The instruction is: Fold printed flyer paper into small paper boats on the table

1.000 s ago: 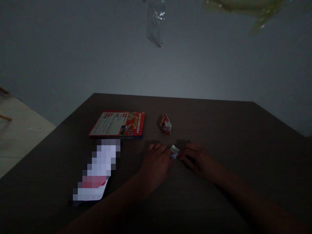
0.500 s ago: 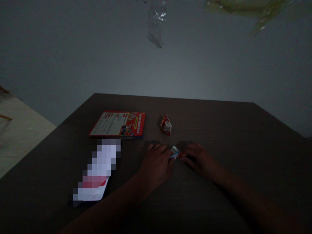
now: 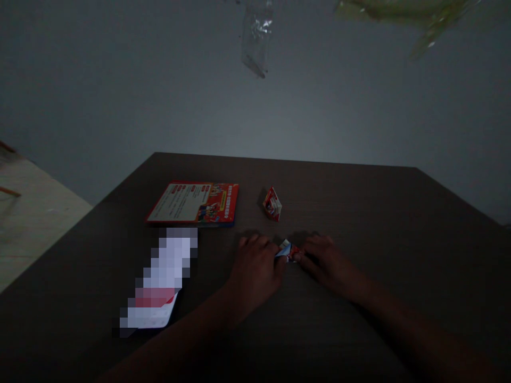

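The light is dim. My left hand [image 3: 255,268] and my right hand [image 3: 325,260] rest on a dark wooden table [image 3: 379,213] and meet at a small folded piece of printed paper [image 3: 288,250], white with red and blue. Both hands pinch it, the left from its left edge and the right from its right edge. A second folded paper piece [image 3: 272,204], red and white, stands a little farther back on the table, apart from both hands.
A red printed booklet [image 3: 194,203] lies flat at the left back of the table. A blurred white and red sheet [image 3: 159,282] lies nearer, left of my left forearm. A clear plastic bag [image 3: 256,33] hangs in front of the grey wall above.
The small paper between my fingers has turned slightly and now shows more red. My hands have barely shifted.
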A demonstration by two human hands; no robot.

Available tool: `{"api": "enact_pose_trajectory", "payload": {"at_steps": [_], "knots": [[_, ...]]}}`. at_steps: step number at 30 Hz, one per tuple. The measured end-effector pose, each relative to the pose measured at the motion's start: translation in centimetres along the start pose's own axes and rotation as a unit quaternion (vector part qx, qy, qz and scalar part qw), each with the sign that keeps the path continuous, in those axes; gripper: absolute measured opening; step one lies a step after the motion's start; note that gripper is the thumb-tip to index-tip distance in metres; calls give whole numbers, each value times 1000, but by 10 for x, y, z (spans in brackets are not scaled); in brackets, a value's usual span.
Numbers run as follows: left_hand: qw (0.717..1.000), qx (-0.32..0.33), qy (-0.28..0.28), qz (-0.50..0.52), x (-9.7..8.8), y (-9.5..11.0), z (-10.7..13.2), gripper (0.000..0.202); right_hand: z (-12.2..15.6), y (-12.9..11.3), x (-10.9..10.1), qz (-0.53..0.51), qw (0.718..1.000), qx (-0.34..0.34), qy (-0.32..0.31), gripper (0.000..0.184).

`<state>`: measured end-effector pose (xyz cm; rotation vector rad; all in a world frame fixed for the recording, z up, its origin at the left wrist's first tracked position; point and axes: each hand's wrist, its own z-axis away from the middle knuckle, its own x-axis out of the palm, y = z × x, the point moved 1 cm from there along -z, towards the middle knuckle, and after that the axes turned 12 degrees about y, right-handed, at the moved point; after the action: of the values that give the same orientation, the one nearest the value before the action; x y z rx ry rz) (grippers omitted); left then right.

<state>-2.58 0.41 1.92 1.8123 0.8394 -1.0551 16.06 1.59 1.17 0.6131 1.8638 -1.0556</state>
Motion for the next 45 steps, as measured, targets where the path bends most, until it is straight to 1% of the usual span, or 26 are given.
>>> {"api": "enact_pose_trajectory", "payload": {"at_steps": [7, 12, 17, 30, 40, 45], "knots": [[1000, -23, 3, -17, 1, 1, -1, 23, -1, -4, -1, 32, 999, 28, 6, 22], [999, -41, 2, -17, 0, 2, -1, 22, -1, -6, 0, 32, 998, 51, 10, 22], [998, -55, 6, -8, 1, 1, -2, 20, -2, -3, 2, 20, 997, 73, 17, 20], [998, -55, 17, -27, 2, 0, -3, 22, -4, -5, 3, 47, 992, 111, 36, 28], [997, -51, 25, -44, 4, 3, -4, 27, -5, -5, 4, 55, 991, 113, 44, 31], [997, -55, 16, -46, 6, 4, -7, 28, -4, -4, 3, 57, 991, 105, 53, 31]]}}
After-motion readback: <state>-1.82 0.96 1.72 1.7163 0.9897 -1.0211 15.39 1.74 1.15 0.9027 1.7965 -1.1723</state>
